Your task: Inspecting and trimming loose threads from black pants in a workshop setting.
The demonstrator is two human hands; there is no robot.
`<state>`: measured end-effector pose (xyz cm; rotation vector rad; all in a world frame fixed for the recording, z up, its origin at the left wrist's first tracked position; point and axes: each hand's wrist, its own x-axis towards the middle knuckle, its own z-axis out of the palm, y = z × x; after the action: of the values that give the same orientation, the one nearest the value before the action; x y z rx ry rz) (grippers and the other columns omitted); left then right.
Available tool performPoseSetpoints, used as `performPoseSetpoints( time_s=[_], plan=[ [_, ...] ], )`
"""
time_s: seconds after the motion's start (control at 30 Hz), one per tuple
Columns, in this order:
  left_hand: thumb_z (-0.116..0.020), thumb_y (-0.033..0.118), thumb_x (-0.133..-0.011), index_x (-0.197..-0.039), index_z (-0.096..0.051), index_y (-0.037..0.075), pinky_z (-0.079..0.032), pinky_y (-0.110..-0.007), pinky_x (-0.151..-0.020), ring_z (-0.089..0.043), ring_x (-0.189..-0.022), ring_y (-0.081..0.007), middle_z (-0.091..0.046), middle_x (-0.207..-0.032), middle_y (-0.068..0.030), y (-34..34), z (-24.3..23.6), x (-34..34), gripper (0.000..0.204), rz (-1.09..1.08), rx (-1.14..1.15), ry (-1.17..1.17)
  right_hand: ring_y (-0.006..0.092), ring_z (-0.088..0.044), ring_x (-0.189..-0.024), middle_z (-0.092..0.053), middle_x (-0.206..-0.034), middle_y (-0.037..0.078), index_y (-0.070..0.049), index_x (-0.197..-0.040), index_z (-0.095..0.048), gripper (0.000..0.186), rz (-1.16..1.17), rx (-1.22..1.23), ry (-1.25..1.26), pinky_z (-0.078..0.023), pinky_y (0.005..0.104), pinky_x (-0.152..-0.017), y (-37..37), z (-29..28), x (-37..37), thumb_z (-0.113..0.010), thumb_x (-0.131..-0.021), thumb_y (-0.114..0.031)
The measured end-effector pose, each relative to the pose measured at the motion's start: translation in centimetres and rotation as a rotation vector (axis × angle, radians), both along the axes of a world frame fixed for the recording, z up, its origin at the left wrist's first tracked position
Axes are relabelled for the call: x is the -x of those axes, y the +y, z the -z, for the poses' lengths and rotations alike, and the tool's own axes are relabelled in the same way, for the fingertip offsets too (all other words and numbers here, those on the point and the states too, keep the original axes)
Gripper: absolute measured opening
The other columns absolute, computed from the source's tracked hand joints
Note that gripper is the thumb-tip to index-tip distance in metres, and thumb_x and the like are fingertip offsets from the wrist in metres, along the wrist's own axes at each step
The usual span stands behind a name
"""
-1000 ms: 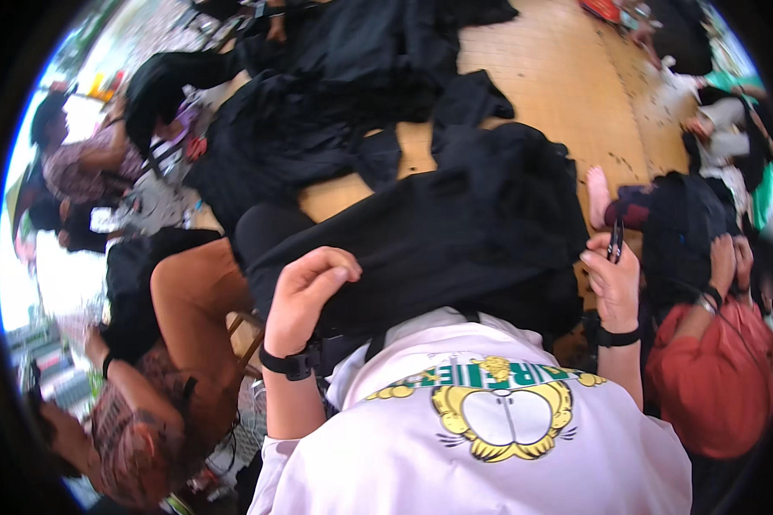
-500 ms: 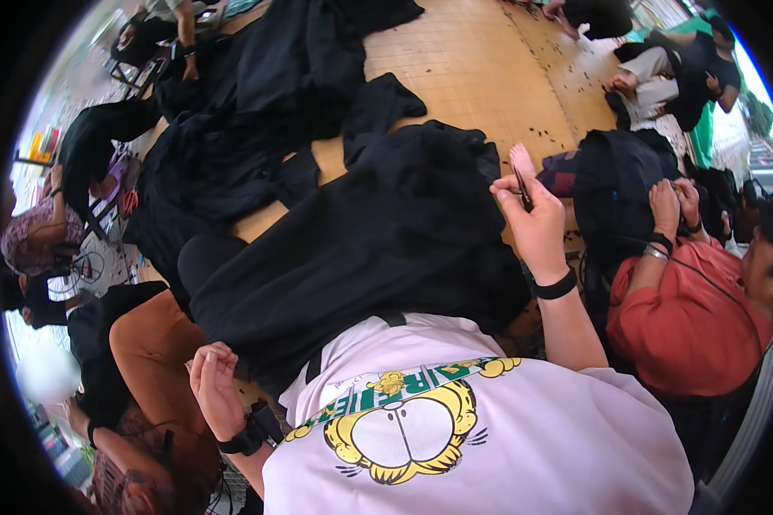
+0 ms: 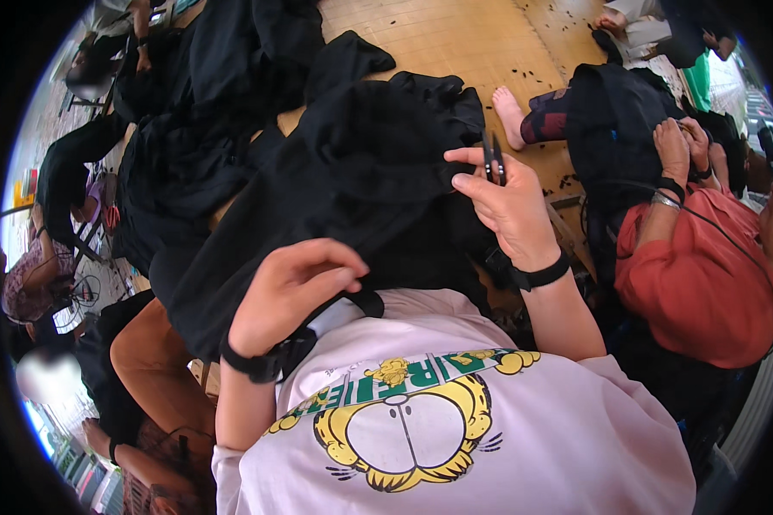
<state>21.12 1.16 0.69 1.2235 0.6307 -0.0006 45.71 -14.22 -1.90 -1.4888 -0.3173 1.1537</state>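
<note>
Head view: a black garment (image 3: 352, 172) on the lap is being gripped by the left hand (image 3: 288, 292) and trimmed with small snips (image 3: 492, 159) pinched in the right hand (image 3: 511, 210), more black garments (image 3: 189, 103) lying on the floor (image 3: 455, 43), seemingly untouched.

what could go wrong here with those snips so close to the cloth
1. The right hand holds small dark snips right at the bunched black garment; a blade could nick the cloth itself.
2. The right thumb sits beside the blades and might get pinched.
3. The left hand grips the garment loosely, so it may slip.
</note>
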Motion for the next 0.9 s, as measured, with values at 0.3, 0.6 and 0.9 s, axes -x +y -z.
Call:
performPoseSetpoints(
  time_s=[0.3,0.6,0.9],
  plan=[
    [-0.063,0.034,-0.099,-0.118,-0.065,0.003,-0.053,-0.027,-0.075,-0.063,-0.097,-0.0158,-0.067,-0.103,-0.0067,0.1,3.7,-4.9,0.036,-0.237,0.705,-0.163,0.0006,-0.047,-0.066,-0.059,-0.073,-0.006,-0.004,-0.109,-0.073,0.025,-0.019,-0.011,-0.432,-0.038,0.018,-0.06,1.6,-3.4,4.0,-0.072,-0.084,0.0],
    [-0.067,0.021,-0.097,-0.084,-0.071,0.003,-0.054,-0.024,-0.069,-0.065,-0.072,-0.0129,-0.07,-0.078,-0.0048,0.7,3.6,-5.7,0.022,-0.274,0.771,-0.169,0.0038,-0.057,-0.068,-0.067,-0.083,-0.001,-0.002,-0.107,-0.071,0.018,-0.023,-0.006,-0.428,-0.044,0.0181,-0.064,1.2,-3.4,5.1,-0.071,-0.089,-0.002],
    [-0.067,0.019,-0.097,-0.086,-0.072,0.001,-0.054,-0.024,-0.07,-0.065,-0.071,-0.0134,-0.071,-0.08,-0.0066,1.1,3.6,-5.4,0.021,-0.232,0.745,-0.252,0.0082,-0.068,-0.078,-0.07,-0.085,0.005,0.002,-0.102,-0.067,0.011,0.003,-0.067,-0.286,-0.048,0.019,-0.066,1.8,-3.0,5.4,-0.068,-0.092,-0.003]
  ],
)
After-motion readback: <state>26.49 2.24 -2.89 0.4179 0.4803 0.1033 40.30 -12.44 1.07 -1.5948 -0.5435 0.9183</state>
